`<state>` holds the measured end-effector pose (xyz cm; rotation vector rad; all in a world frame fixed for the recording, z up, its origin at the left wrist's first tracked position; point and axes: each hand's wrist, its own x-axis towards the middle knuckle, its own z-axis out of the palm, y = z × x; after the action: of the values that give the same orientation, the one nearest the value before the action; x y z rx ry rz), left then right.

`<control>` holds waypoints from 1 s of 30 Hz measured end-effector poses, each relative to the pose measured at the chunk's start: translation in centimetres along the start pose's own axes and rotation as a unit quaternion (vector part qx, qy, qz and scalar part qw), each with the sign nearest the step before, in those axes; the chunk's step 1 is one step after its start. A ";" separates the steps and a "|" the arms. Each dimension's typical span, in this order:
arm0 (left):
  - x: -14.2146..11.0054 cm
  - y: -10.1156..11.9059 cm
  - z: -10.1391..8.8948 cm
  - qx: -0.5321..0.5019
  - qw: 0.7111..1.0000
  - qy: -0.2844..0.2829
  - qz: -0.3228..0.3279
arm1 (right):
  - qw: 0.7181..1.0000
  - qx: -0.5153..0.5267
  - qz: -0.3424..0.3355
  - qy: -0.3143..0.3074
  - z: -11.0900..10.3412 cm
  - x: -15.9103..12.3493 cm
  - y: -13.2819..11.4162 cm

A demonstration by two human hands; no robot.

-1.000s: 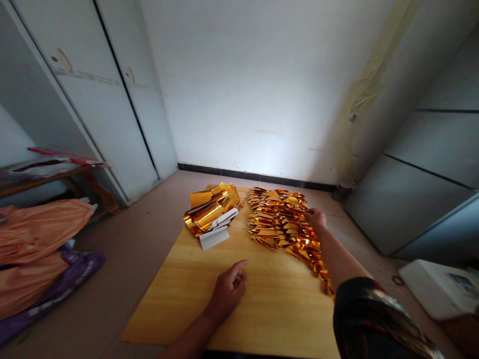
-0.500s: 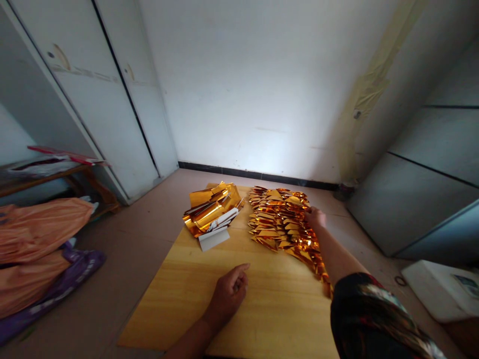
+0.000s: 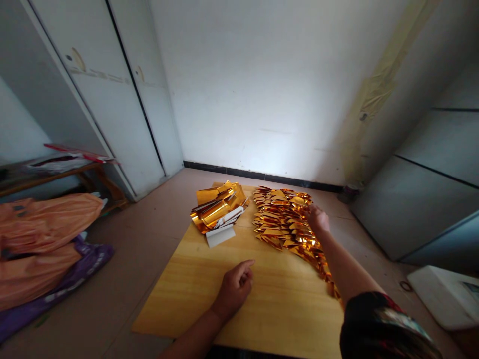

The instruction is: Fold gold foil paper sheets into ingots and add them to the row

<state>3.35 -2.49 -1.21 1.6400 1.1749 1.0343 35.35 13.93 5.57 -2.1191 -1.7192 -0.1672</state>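
Note:
Several rows of folded gold foil paper lie packed together on the right half of a wooden table. At their right edge, my right hand has its fingers closed against a piece of the folded foil paper; the fingertips are partly hidden. Below the rows, my left hand hovers over or rests on the tabletop, its fingers curled loosely and nothing visible in them. A loose heap of gold foil sheets, some showing white backs, sits at the far left of the table.
A white cabinet and a low wooden bench stand at left. Orange bags lie on a purple bag on the floor. At right are a grey cabinet and a white box. A wall closes the back.
The view has shifted slightly, so everything sits a little further right. My right hand stays at the edge of the foil rows, and my left hand keeps its curled shape.

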 end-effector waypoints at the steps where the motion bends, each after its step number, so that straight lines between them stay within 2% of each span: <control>1: 0.0 0.0 0.1 0.003 1.000 0.011 0.006 | 1.000 0.009 -0.022 0.010 -0.4 -0.7 -0.7; 4: 0.2 0.0 -0.3 0.012 0.998 0.057 0.034 | 0.993 0.060 -0.104 0.017 -1.1 -4.2 -3.2; 6: 0.8 0.3 -1.3 0.030 0.993 0.094 0.064 | 0.976 0.114 -0.187 0.003 -1.1 -7.6 -4.9; 9: 2.9 0.7 -4.4 0.101 0.973 0.182 0.099 | 0.943 0.178 -0.279 -0.031 -0.2 -13.1 -6.8; 11: 5.2 0.9 -6.9 0.148 0.951 0.259 0.084 | 0.924 0.208 -0.314 -0.061 0.5 -16.1 -7.6; 12: 6.4 1.0 -8.2 0.180 0.940 0.279 0.072 | 0.921 0.217 -0.315 -0.074 0.8 -17.2 -7.9; 13: 7.6 1.0 -9.2 0.226 0.933 0.276 0.051 | 0.922 0.221 -0.308 -0.077 1.1 -18.0 -8.1; 15: 9.7 1.0 -10.8 0.324 0.918 0.228 -0.024 | 0.923 0.232 -0.296 -0.085 1.4 -19.0 -8.4; 17: 11.0 0.9 -11.6 0.388 0.903 0.158 -0.097 | 0.924 0.237 -0.289 -0.084 1.7 -19.3 -8.6; 19: 11.6 0.9 -11.7 0.399 0.898 0.140 -0.123 | 0.926 0.236 -0.284 -0.076 1.9 -19.3 -8.7; 26: 11.1 1.0 -11.1 0.383 0.904 0.130 -0.139 | 0.928 0.224 -0.294 -0.051 2.5 -19.3 -8.8; 30: 10.8 1.1 -11.3 0.359 0.908 0.173 -0.129 | 0.929 0.216 -0.298 -0.043 2.6 -19.3 -8.8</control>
<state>-4.63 9.59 4.73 1.7952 2.1388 0.7758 21.98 -1.21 -1.27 -1.2714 -2.1685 0.1316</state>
